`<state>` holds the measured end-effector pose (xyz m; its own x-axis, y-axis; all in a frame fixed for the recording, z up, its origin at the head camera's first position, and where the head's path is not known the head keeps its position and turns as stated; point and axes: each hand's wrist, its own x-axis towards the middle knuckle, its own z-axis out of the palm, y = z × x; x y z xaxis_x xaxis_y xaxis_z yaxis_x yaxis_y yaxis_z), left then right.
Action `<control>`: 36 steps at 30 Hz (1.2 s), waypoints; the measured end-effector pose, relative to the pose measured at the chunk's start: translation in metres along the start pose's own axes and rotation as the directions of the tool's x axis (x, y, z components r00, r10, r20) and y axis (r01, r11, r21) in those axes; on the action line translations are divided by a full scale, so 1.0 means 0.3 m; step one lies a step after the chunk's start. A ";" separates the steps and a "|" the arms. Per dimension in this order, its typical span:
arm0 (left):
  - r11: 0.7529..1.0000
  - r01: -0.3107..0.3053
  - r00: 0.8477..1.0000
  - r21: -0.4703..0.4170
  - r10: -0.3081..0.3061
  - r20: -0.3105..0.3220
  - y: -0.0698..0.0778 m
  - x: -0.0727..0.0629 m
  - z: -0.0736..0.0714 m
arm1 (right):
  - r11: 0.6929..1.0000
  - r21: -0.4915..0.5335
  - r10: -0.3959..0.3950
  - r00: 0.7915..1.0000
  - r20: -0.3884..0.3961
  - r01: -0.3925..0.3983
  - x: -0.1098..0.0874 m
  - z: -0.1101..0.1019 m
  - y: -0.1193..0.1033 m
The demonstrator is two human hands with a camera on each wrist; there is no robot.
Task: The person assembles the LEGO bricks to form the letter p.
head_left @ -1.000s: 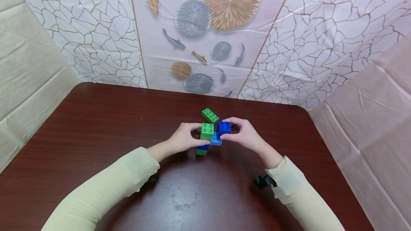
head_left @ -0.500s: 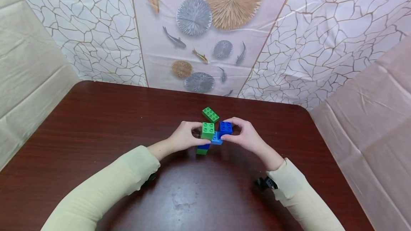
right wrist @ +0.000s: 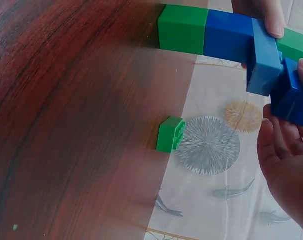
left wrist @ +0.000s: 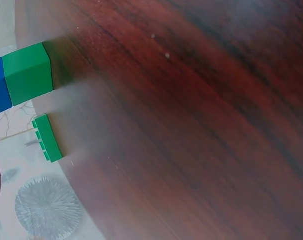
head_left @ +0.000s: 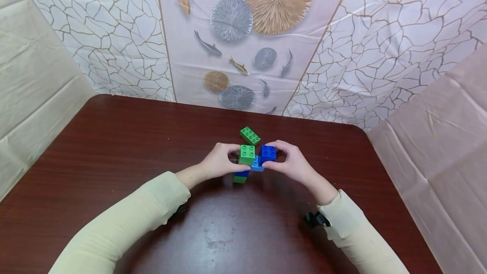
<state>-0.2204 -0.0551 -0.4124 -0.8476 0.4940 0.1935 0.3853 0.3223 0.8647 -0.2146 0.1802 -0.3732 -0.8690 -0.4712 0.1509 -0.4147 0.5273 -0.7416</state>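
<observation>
A stack of toy building bricks stands upright on the table, with a green brick [right wrist: 183,30] at its foot and a dark blue brick [right wrist: 229,35] above that. Over these lies a flatter light blue brick [head_left: 257,165], jutting out to the right. My left hand [head_left: 218,162] holds the light green brick [head_left: 247,155] at the top left between thumb and fingers. At the top right, my right hand [head_left: 292,160] pinches another dark blue brick [head_left: 268,154] on the jutting end. Whether that brick is fully seated, I cannot tell.
A loose green brick [head_left: 250,135] with two rows of studs lies just behind the stack. Dark brown tabletop [head_left: 171,223] surrounds everything, and a patterned cloth [head_left: 236,54] hangs beyond its far edge.
The head view has shifted very slightly. Both hands keep the same hold on the bricks, with no clear movement of the stack.
</observation>
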 end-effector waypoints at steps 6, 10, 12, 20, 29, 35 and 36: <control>1.000 -0.008 1.000 0.021 0.008 0.006 0.004 0.003 -0.001 | 1.000 -0.006 -0.011 1.000 -0.002 0.011 -0.009 0.000 -0.002; 1.000 -0.008 1.000 0.030 0.008 0.012 0.005 0.002 -0.002 | 1.000 -0.020 -0.023 1.000 -0.001 0.023 -0.010 0.001 -0.003; 1.000 -0.007 1.000 0.030 0.007 0.014 0.004 0.002 -0.002 | 0.999 -0.039 -0.038 0.999 -0.001 0.038 -0.010 0.001 -0.007; 1.000 -0.015 1.000 0.026 0.014 0.012 -0.001 0.001 -0.003 | 0.994 -0.098 -0.057 0.998 -0.002 0.056 -0.013 0.003 -0.022; 1.000 -0.021 1.000 0.015 0.021 0.012 -0.005 0.000 -0.002 | 0.989 -0.121 -0.088 0.996 0.004 0.088 -0.016 0.005 -0.031; 1.000 -0.018 1.000 0.017 0.017 0.011 -0.006 0.000 -0.002 | 0.990 -0.115 -0.080 0.997 -0.002 0.079 -0.018 0.008 -0.023; 1.000 -0.017 1.000 0.017 0.016 0.013 -0.007 0.000 -0.002 | 0.991 -0.108 -0.075 0.997 -0.004 0.074 -0.019 0.009 -0.021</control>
<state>-0.2214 -0.0561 -0.4139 -0.8365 0.5095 0.2017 0.4053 0.3276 0.8534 -0.2064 0.1777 -0.3713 -0.8365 -0.5068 0.2082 -0.5044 0.5641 -0.6537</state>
